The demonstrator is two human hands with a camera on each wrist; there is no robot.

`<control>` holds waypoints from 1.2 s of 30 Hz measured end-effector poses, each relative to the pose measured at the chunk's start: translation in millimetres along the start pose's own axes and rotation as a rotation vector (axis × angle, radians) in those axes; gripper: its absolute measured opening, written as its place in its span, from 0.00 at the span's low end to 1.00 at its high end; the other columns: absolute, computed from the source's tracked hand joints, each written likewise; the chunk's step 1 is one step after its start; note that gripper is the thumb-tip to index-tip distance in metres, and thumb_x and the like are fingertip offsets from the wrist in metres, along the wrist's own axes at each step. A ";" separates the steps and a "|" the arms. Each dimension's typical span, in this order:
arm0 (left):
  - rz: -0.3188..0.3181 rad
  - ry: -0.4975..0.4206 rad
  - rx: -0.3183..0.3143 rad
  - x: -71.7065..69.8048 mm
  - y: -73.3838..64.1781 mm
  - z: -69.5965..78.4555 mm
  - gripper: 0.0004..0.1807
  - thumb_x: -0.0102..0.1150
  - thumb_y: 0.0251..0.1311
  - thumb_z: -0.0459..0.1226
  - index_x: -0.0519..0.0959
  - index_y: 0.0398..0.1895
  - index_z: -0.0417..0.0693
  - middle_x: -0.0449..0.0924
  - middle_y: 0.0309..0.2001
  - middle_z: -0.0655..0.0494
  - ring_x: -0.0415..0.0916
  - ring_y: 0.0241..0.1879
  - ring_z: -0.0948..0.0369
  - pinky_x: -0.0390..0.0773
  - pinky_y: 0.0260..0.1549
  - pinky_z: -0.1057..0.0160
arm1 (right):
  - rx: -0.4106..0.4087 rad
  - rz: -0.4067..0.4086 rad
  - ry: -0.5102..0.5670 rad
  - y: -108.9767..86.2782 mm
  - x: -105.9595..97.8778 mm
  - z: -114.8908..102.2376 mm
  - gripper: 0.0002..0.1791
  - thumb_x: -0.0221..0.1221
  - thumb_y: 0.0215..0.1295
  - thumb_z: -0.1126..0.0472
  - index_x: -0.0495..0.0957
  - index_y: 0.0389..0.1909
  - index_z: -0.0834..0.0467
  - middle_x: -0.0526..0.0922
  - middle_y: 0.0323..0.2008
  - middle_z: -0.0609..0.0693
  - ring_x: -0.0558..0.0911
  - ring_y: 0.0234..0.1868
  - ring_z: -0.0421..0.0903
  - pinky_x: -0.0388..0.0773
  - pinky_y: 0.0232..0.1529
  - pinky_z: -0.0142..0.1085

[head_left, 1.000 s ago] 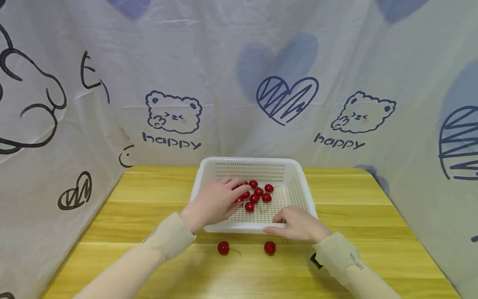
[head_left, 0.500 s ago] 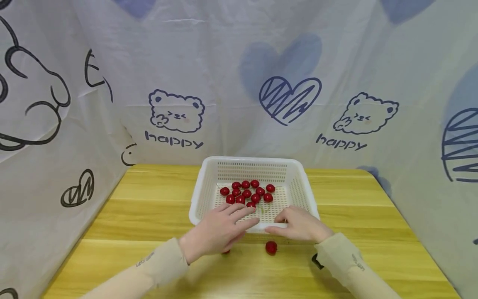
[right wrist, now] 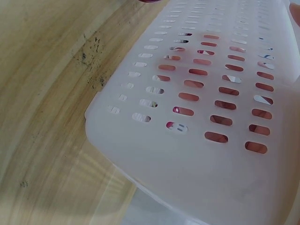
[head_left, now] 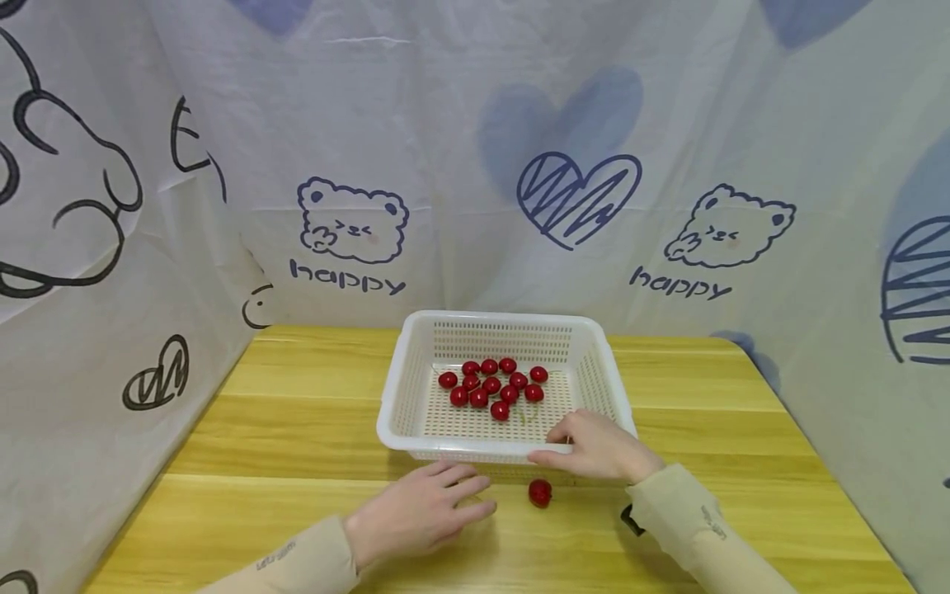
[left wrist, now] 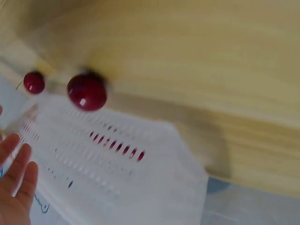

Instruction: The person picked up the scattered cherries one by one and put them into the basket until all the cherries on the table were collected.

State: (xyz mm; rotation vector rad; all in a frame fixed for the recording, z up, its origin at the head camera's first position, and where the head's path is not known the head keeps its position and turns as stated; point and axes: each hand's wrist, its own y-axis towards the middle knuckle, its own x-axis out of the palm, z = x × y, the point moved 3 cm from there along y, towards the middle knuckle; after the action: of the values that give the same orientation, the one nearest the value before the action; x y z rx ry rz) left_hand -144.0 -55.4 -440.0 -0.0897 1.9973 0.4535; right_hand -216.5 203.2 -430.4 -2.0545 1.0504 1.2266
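A white plastic basket with slotted walls holds several red cherries. My right hand grips its front rim near the right corner, thumb outside and fingers inside; in the right wrist view fingers show through the slots of the basket wall. In front of the basket, my left hand hovers low over the table with its fingers extended. Two cherries lie on the table in the left wrist view, a nearer cherry and a farther cherry. From the head, only the right-hand cherry shows; the left hand hides the other.
The basket stands on a yellow wood-grain table, close to its back edge. Behind and beside the table hangs a pale printed cloth. A bit of green stem lies inside the basket.
My left hand has drawn back from over the cherries in the basket, down across the front rim to the table, covering the left loose cherry. The right hand stays on the rim.
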 end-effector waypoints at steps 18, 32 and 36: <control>-0.234 0.040 -0.237 25.2 -16.5 -2.1 0.20 0.60 0.65 0.55 0.73 0.59 0.69 0.78 0.56 0.61 0.80 0.47 0.60 0.80 0.47 0.60 | -0.018 -0.007 -0.009 0.0 0.1 -0.4 0.26 0.57 0.66 0.31 0.82 0.19 0.45 0.67 0.12 0.34 0.61 0.16 0.31 0.62 0.21 0.27; -0.261 -0.084 -0.268 25.2 -16.6 -5.6 0.14 0.60 0.65 0.51 0.76 0.52 0.65 0.79 0.44 0.62 0.79 0.42 0.61 0.79 0.38 0.63 | -0.013 -0.002 -0.009 1.0 1.3 0.5 0.25 0.57 0.65 0.30 0.77 0.16 0.42 0.65 0.12 0.34 0.60 0.16 0.31 0.61 0.21 0.27; -0.290 -0.127 -0.271 26.2 -15.9 -4.8 0.13 0.60 0.66 0.51 0.77 0.51 0.64 0.79 0.43 0.63 0.79 0.41 0.62 0.78 0.37 0.64 | -0.013 0.000 -0.011 1.0 0.0 0.7 0.26 0.57 0.65 0.30 0.76 0.15 0.42 0.64 0.11 0.34 0.59 0.15 0.31 0.60 0.20 0.27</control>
State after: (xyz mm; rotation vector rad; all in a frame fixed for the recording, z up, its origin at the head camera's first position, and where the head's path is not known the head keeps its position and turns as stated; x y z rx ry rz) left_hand -155.9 -68.3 -465.5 -0.5002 1.7546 0.5243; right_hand -217.6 203.1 -430.7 -2.0555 1.0402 1.2461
